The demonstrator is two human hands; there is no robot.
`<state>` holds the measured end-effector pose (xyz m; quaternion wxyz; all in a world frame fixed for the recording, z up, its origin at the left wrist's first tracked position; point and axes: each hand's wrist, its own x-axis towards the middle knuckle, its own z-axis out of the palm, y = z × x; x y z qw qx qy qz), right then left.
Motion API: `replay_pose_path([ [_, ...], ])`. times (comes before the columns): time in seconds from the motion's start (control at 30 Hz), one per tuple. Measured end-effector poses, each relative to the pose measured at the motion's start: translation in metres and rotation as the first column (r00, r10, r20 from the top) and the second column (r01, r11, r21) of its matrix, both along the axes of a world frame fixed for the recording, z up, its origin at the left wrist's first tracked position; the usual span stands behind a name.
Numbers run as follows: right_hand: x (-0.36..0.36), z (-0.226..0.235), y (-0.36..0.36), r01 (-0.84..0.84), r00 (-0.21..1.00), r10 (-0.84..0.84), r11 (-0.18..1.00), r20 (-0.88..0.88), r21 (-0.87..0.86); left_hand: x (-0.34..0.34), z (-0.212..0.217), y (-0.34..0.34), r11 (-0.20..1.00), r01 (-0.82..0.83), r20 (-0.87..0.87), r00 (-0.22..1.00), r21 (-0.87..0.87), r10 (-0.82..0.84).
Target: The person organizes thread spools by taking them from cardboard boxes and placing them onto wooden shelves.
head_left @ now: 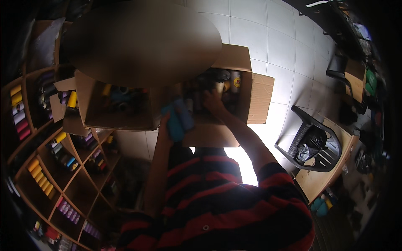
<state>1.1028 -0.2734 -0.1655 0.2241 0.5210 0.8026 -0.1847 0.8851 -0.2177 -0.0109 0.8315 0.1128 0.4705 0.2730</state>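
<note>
Teal plastic fills my left hand [167, 125]: my fingers are wrapped around a couple of teal spools [178, 119], held just at the near rim of the right-hand cardboard box [259, 98]. My right hand [212, 102] reaches inside that same box, resting on the upright cans and spools [228, 81] packed in it; I cannot tell whether its fingers are pinched on one or only spread over the tops, since they are dark and partly hidden.

As I judge it, doing this well means taking one piece at a time from the box's near row, lifting it straight up past its neighbours so they do not topple, and keeping my left grip firm on the teal spools, which lie side by side and could slide apart.

Left of that box, touching it, sits a second cardboard box [90, 111] with more spools inside, among them a yellow one. Its flaps stand up, and so does the right box's outer flap, so my wrists have to go in from above rather than across. Beyond the right box lies white tiled floor [276, 46], open for a swing. Further left of the boxes, wooden shelves [63, 167] full of coloured spools crowd close to my left elbow. Well right of the box stands a dark plastic chair [312, 144], beside a wooden bench [324, 175].
</note>
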Motion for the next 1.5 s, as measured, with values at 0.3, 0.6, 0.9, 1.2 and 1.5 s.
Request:
replay_pose_path([
  [0.3,0.019,0.034,0.006,0.666,0.625,-0.42,0.727,-0.657,0.168,-0.034,0.013,-0.017,0.996,-0.075,0.232,0.971,0.044,0.063],
  [0.6,0.008,0.076,0.013,0.77,-0.484,-0.559,0.094,-0.673,-0.631,-0.043,0.017,-0.009,0.985,-0.164,0.43,0.894,0.051,0.127],
  [0.9,-0.087,0.16,0.053,0.096,-0.815,-0.554,0.162,-0.171,-0.982,-0.122,0.016,-0.004,0.954,-0.288,0.654,0.737,0.08,0.168],
  [1.2,-0.281,0.193,0.096,-0.147,-0.513,-0.834,0.32,-0.205,-0.936,-0.301,0.025,-0.054,0.781,-0.591,0.452,0.764,0.203,0.46],
  [1.5,-0.476,0.21,0.131,0.069,0.159,-0.631,0.774,-0.759,-0.629,-0.436,0.045,-0.128,0.515,-0.779,0.26,0.612,0.356,0.747],
])
